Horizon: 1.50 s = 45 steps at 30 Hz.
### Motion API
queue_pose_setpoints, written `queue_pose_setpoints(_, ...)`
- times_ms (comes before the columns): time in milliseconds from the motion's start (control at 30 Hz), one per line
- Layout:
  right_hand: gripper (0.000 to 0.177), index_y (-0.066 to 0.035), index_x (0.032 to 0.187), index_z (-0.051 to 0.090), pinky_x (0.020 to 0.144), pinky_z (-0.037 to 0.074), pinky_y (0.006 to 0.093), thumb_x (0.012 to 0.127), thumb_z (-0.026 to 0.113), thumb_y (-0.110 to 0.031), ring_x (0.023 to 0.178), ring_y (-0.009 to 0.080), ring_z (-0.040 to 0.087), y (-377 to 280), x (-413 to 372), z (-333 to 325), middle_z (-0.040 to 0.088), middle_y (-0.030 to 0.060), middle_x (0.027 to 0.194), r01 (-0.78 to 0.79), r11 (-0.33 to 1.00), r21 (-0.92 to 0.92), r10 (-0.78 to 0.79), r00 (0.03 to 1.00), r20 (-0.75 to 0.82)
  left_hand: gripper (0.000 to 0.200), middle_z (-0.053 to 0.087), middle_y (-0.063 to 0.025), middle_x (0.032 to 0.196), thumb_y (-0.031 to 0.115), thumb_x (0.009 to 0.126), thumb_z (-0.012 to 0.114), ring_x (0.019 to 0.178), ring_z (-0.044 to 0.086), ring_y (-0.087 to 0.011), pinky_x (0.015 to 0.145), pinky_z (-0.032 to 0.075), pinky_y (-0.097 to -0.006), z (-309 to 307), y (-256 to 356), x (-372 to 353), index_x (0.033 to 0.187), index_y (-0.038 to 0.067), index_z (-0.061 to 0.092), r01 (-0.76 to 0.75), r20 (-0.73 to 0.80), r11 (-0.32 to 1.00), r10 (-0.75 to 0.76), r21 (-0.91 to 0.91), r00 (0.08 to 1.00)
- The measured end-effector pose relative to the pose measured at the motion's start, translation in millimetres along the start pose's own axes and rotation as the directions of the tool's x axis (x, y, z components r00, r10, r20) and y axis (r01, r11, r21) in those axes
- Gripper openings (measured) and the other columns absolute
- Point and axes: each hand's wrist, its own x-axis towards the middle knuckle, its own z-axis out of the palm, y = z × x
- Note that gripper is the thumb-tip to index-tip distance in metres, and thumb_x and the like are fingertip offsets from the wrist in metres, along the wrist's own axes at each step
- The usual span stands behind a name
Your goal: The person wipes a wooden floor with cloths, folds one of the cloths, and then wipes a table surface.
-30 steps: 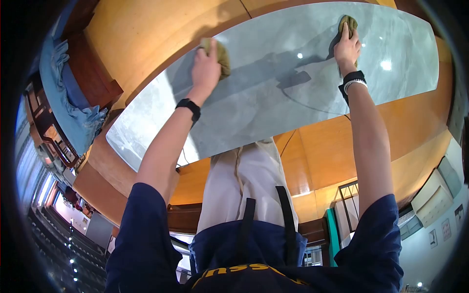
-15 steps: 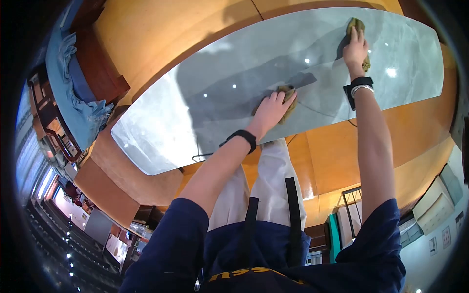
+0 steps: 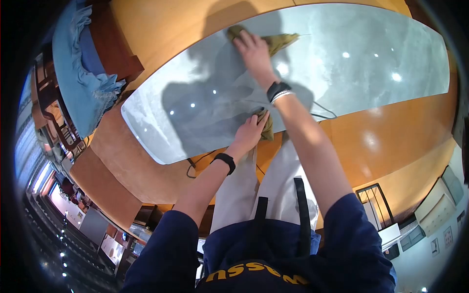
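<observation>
A glossy grey marbled tabletop (image 3: 351, 73) with rounded ends stretches across the view. Near its far edge, left of centre, my right hand (image 3: 255, 52) presses an olive-green cloth (image 3: 279, 43) flat, part of it bunched beneath the fingertips and part trailing to the right. My left hand (image 3: 248, 132) holds a second olive cloth (image 3: 266, 128) at the near edge, where the cloth hangs slightly over. The fingers of both hands rest on the cloths.
A brown upholstered seat (image 3: 132, 146) stands at the left, with a blue cloth-covered piece of furniture (image 3: 73, 73) beyond it. A dark cable (image 3: 325, 111) loops at the near table edge. A black metal rack (image 3: 373, 200) is at the lower right.
My right hand has swept its cloth far left across the tabletop, from the right part to the far edge left of centre. My left hand and its cloth have moved down to the near edge.
</observation>
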Motion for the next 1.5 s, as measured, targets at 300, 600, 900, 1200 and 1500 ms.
queue_pose_setpoints(300, 0.048, -0.011, 0.125, 0.048, 0.099, 0.036, 0.0358, 0.078, 0.051, -0.007, 0.121, 0.0253, 0.040, -125.3, -140.1, -0.3, 0.037, 0.0025, 0.138, 0.267, 0.948, 0.176, -0.309, 0.906, 0.290, 0.080, 0.045, -0.0190, 0.107, 0.004, 0.074, 0.054, 0.094, 0.053, -0.0368, 0.077, 0.048, -0.0440, 8.1, -131.1, -108.2, 0.143, 0.017, 0.015, 0.273, -0.058, 0.962, -0.274, -0.026, 0.960)
queue_pose_setpoints(600, 0.045, -0.015, 0.123, 0.050, 0.092, 0.042, 0.0350, 0.079, 0.051, -0.008, 0.120, 0.0230, 0.042, -17.6, -254.5, -72.2, 0.039, 0.0009, 0.136, 0.299, 0.943, 0.146, -0.332, 0.813, 0.478, 0.081, 0.042, -0.0226, 0.115, 0.007, 0.077, 0.060, 0.102, 0.049, -0.0400, 0.084, 0.045, -0.0440, -37.9, -173.6, -61.7, 0.143, 0.010, 0.013, 0.325, -0.400, 0.944, -0.319, -0.053, 0.859)
queue_pose_setpoints(900, 0.062, -0.015, 0.128, 0.046, 0.097, 0.037, 0.0430, 0.070, 0.049, 0.006, 0.114, 0.0355, 0.043, 172.9, -207.2, -99.8, 0.041, 0.0120, 0.135, -0.431, 0.863, -0.264, 0.420, 0.902, -0.102, 0.068, 0.045, -0.0201, 0.108, 0.011, 0.078, 0.056, 0.101, 0.049, -0.0372, 0.082, 0.046, -0.0425, -114.3, -78.1, 87.3, 0.139, 0.011, 0.026, 0.223, -0.514, 0.974, -0.178, 0.027, 0.839)
queue_pose_setpoints(1200, 0.056, -0.015, 0.123, 0.050, 0.092, 0.038, 0.0466, 0.068, 0.053, -0.004, 0.107, 0.0329, 0.049, 145.0, -121.2, -71.8, 0.045, 0.0119, 0.132, -0.538, 0.833, -0.126, 0.512, 0.838, -0.189, 0.060, 0.050, -0.0125, 0.098, 0.007, 0.078, 0.047, 0.087, 0.053, -0.0251, 0.073, 0.047, -0.0341, -11.6, 27.0, 55.5, 0.136, 0.019, 0.037, -0.341, -0.108, 0.829, 0.427, 0.443, 0.898)
queue_pose_setpoints(1500, 0.044, -0.016, 0.121, 0.053, 0.090, 0.039, 0.0302, 0.077, 0.054, -0.012, 0.116, 0.0200, 0.043, -21.2, -178.0, -46.2, 0.040, 0.0000, 0.135, 0.171, 0.973, 0.154, -0.205, 0.948, 0.243, 0.059, 0.048, -0.0131, 0.097, 0.007, 0.078, 0.052, 0.094, 0.052, -0.0300, 0.077, 0.046, -0.0389, -3.9, -32.9, -31.0, 0.133, 0.024, 0.041, -0.228, 0.231, 0.949, 0.178, 0.216, 0.957)
